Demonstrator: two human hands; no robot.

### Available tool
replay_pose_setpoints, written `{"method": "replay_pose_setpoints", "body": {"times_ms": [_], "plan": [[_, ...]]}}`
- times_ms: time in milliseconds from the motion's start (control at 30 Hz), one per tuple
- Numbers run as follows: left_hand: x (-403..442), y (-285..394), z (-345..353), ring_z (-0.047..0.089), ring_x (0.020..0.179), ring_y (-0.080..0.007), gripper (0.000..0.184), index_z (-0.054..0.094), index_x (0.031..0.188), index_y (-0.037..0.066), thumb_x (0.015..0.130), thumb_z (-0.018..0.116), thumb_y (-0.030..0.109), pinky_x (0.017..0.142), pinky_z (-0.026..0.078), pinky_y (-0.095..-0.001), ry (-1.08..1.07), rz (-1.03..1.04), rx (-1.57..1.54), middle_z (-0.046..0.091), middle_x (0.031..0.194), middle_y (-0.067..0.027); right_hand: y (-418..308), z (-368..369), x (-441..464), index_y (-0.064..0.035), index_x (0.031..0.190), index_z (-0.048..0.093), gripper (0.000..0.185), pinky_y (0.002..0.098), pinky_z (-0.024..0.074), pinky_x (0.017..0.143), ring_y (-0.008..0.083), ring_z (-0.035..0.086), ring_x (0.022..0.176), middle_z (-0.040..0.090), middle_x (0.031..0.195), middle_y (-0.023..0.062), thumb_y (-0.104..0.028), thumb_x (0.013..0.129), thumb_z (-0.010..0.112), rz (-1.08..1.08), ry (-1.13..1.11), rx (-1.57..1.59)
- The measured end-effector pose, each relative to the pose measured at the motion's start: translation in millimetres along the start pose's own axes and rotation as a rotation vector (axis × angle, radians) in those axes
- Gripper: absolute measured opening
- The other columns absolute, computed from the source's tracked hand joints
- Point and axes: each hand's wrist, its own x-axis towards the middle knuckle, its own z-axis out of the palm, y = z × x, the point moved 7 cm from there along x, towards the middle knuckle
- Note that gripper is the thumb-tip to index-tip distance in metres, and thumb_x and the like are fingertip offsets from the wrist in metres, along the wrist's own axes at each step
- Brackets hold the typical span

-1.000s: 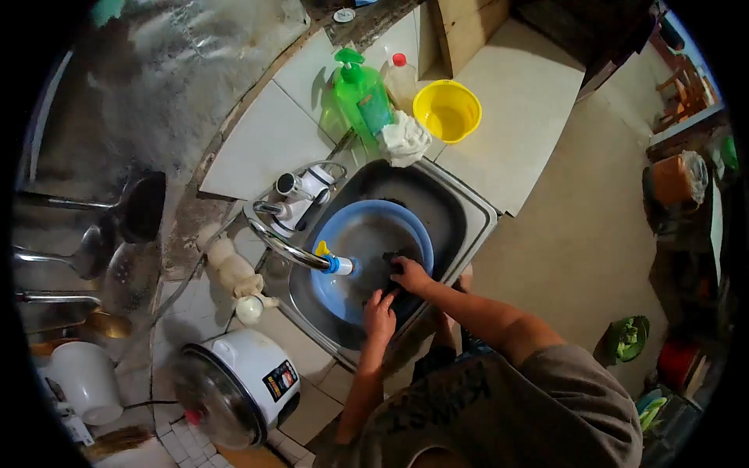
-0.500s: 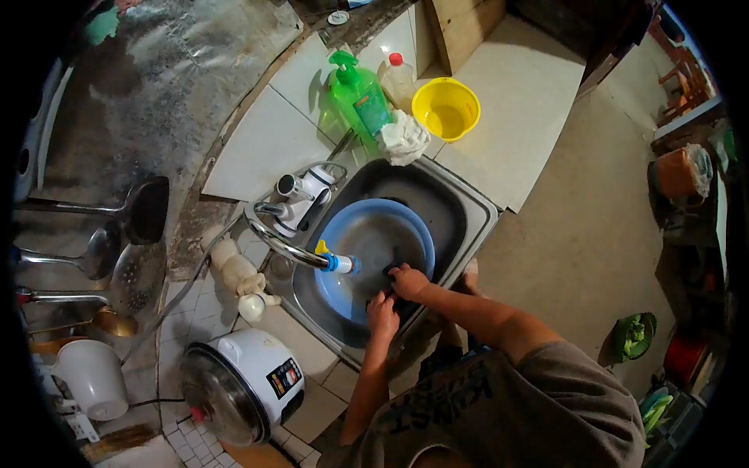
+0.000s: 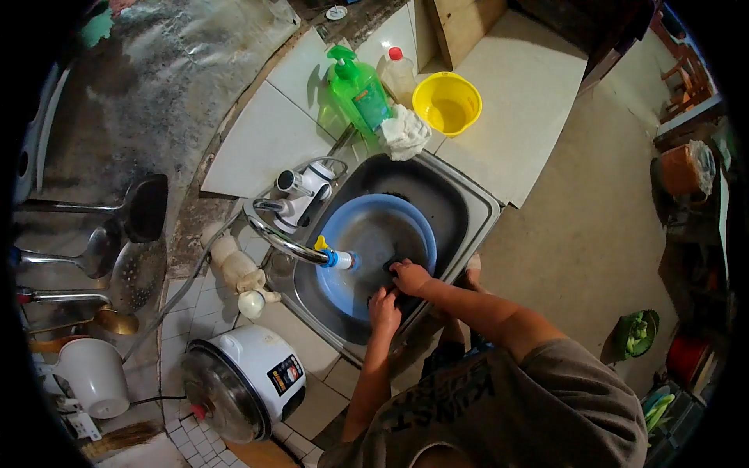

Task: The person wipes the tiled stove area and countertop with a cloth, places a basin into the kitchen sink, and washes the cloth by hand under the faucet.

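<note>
A blue basin (image 3: 332, 294) stands in the metal sink (image 3: 479, 234), with water in it. Over its near right side, my right hand (image 3: 410, 278) has its fingers closed on a small dark item (image 3: 395, 264). My left hand (image 3: 384, 310) is just below and left of it, at the basin's near rim, with bent fingers; what they hold, if anything, is hidden. The chrome faucet (image 3: 282, 243) reaches over the basin's left side, its white and blue nozzle (image 3: 341, 260) left of my hands.
Behind the sink are a green pump bottle (image 3: 359, 93), a white cloth (image 3: 405, 132), a clear bottle (image 3: 399, 76) and a yellow bowl (image 3: 446, 104). A rice cooker (image 3: 265, 366) stands at lower left. Ladles (image 3: 97, 251) and a white jug (image 3: 92, 377) are at far left.
Both hands stay at the basin's near side, with only small shifts of the fingers and the dark item. The camera view has moved slightly.
</note>
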Motion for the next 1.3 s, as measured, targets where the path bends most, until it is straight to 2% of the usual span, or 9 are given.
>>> {"method": "replay_pose_setpoints", "body": {"times_ms": [700,1300], "plan": [[-1,-5,7,0.05,0.095,-0.0328,0.035,0.062,0.103,0.009,0.07,0.055,0.001,0.083,0.039,-0.0428,0.012,0.024,-0.027,0.054,0.101,-0.0117,-3,-3,-1,-0.0088,0.111,0.053,0.037,0.041,0.0448,0.083,0.0358,0.055,0.094,0.053,0.104,0.0205,-0.02,0.076,0.056,-0.043,0.021,0.029],[-1,-8,10,0.05,0.093,-0.0317,0.037,0.062,0.103,0.012,0.069,0.053,0.001,0.079,0.039,-0.0423,0.045,0.018,-0.002,0.054,0.099,-0.0103,-9,-11,-6,-0.0089,0.111,0.053,0.036,0.0416,0.0453,0.083,0.0366,0.055,0.094,0.053,0.106,0.021,-0.02,0.077,0.054,-0.07,0.024,0.043]]}}
